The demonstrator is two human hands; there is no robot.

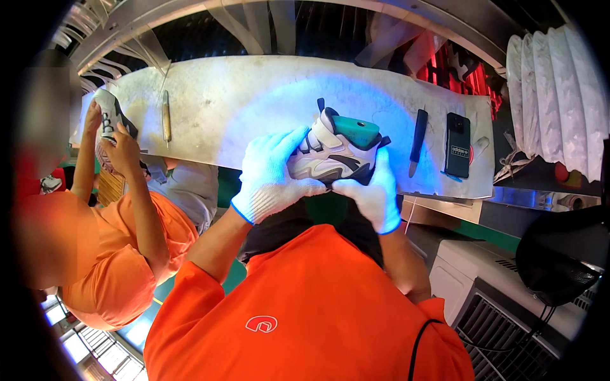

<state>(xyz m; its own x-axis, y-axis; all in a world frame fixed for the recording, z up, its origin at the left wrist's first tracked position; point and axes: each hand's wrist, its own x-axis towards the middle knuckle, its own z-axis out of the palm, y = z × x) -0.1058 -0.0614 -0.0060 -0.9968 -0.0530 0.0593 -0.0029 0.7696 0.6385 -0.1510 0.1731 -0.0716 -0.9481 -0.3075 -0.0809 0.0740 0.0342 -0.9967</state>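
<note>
A small white, grey and black sneaker (337, 155) is held up over the near edge of the worktable. Inside its opening sits a green shoe last (356, 129). My left hand (273, 171), in a white knitted glove with a blue cuff, wraps round the toe end. The gloved right hand (376, 193) grips the heel end. Both thumbs press along the lower edge of the sole, nearly meeting in the middle. A strap crosses the top of the shoe, and a dark loop sticks up. Its far side is hidden from me.
Right of the sneaker, a dark-handled knife (417, 143) and a phone (457, 145) lie on the pale worktable (216, 95). Another knife (166, 117) lies at the left. A co-worker in orange (127, 241) handles another shoe (109, 114). A ribbed white duct (556, 95) hangs at the far right.
</note>
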